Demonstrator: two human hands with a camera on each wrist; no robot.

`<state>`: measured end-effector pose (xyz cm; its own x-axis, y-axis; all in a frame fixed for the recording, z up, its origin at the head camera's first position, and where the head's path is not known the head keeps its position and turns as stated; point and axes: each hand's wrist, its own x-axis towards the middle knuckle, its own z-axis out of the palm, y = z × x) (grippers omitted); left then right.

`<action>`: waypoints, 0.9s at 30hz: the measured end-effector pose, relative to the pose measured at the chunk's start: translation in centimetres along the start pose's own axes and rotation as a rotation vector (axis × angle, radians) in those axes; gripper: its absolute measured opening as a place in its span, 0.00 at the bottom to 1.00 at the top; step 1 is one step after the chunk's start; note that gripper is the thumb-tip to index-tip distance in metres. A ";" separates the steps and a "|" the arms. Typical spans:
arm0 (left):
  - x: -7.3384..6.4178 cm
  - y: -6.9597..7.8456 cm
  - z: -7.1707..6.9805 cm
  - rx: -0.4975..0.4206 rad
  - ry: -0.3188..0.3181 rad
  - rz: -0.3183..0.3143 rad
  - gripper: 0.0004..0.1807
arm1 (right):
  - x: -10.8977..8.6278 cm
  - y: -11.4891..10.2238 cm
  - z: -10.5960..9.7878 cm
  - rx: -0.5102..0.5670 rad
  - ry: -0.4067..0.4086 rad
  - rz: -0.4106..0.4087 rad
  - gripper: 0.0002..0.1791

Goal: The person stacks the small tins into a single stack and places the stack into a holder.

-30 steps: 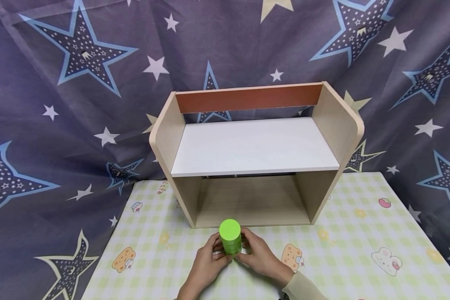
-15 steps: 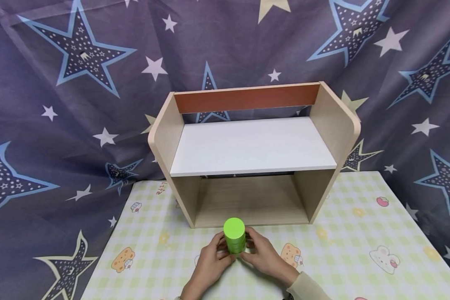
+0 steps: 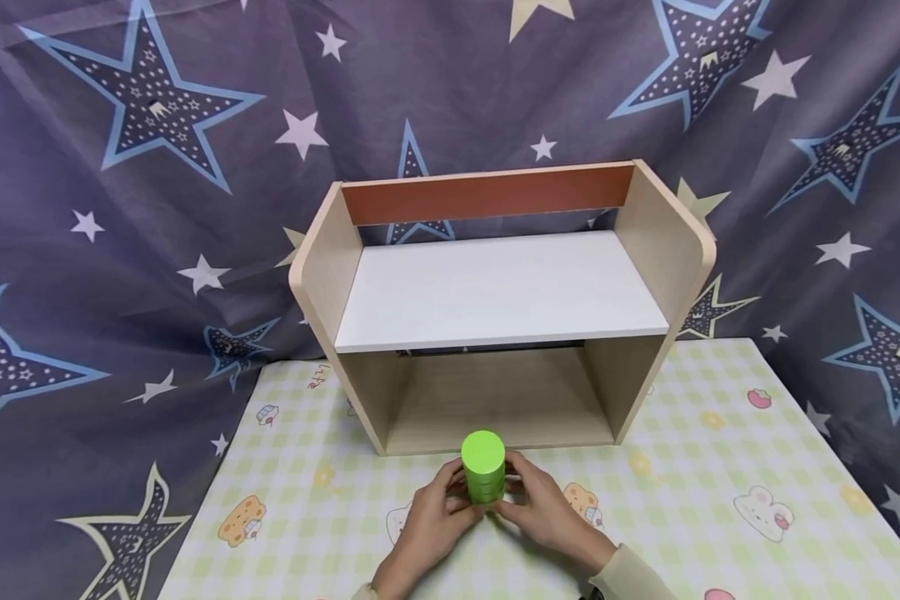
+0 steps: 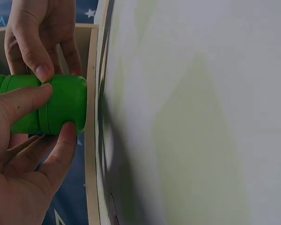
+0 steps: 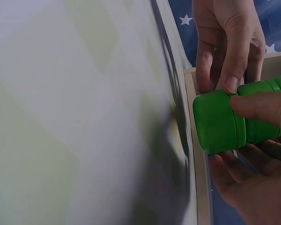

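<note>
A bright green ringed cylinder stands upright between both hands, just in front of the shelf unit. My left hand holds its left side, with thumb and fingers curved round it. From the other side my right hand grips it in the same way. In the left wrist view the thumbs of both hands meet near a groove low on the green cylinder. Its lower end shows a narrow gap to the tablecloth in the right wrist view. The fingers behind it are partly hidden.
A wooden shelf unit with a white upper board and a lower compartment stands directly ahead. Beneath lies a green checked tablecloth with printed animals. A starry dark curtain hangs behind.
Both hands have shifted slightly to the right with the green cylinder between them. The view has drifted a little; the grip looks the same.
</note>
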<state>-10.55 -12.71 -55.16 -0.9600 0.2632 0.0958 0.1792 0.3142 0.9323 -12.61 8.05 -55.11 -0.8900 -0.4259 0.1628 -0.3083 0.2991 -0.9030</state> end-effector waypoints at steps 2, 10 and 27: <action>0.2 0.1 0.2 0.009 0.001 0.009 0.36 | -0.1 -0.1 -0.3 -0.008 0.005 0.001 0.34; 0.7 0.6 0.8 0.022 0.003 0.014 0.35 | -0.3 -0.3 -1.3 -0.003 0.026 0.005 0.34; 1.3 1.2 1.4 -0.013 -0.025 0.062 0.34 | -1.2 -0.6 -2.5 0.029 0.038 0.016 0.33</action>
<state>-11.25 -10.69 -54.38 -0.9413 0.3049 0.1449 0.2352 0.2846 0.9293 -12.22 10.53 -53.75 -0.9070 -0.3884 0.1625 -0.2844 0.2804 -0.9168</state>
